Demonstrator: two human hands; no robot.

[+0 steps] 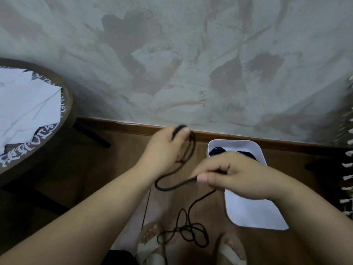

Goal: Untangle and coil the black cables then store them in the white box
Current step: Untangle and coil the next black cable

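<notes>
Left hand: fingers curled round coiled loops of black cable. Right hand: thumb and fingertips pinch same cable; slack drops to tangle on floor. White box under right hand, coiled cables inside.

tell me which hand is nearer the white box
Right. The right hand overlaps the white box in this view, pinching the black cable. The left hand holds cable loops off to the box's left, clear of its rim.
</notes>
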